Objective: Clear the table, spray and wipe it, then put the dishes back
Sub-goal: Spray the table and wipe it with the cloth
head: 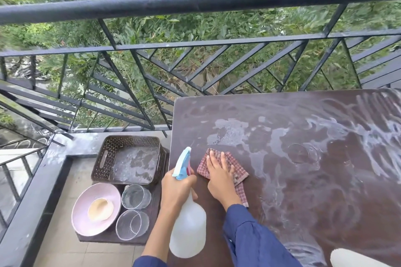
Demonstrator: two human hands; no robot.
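Note:
A dark brown table (303,212) fills the right side, its top streaked with wet foam. My left hand (176,188) grips the neck of a white spray bottle (188,225) with a blue nozzle, held at the table's left edge. My right hand (221,176) lies flat, fingers spread, on a red checked cloth (233,163) pressed to the tabletop near its left edge. On a low dark stool (155,206) left of the table sit a pink plate (86,206) with a small beige bowl (100,209) on it and two clear glasses (136,196) (132,225).
A brown perforated basket (102,158) stands behind the dishes on the stool. A black metal railing (195,1) runs along the far side, greenery beyond it. A white rounded object (351,259) shows at the bottom right corner. Tiled floor (65,251) lies at lower left.

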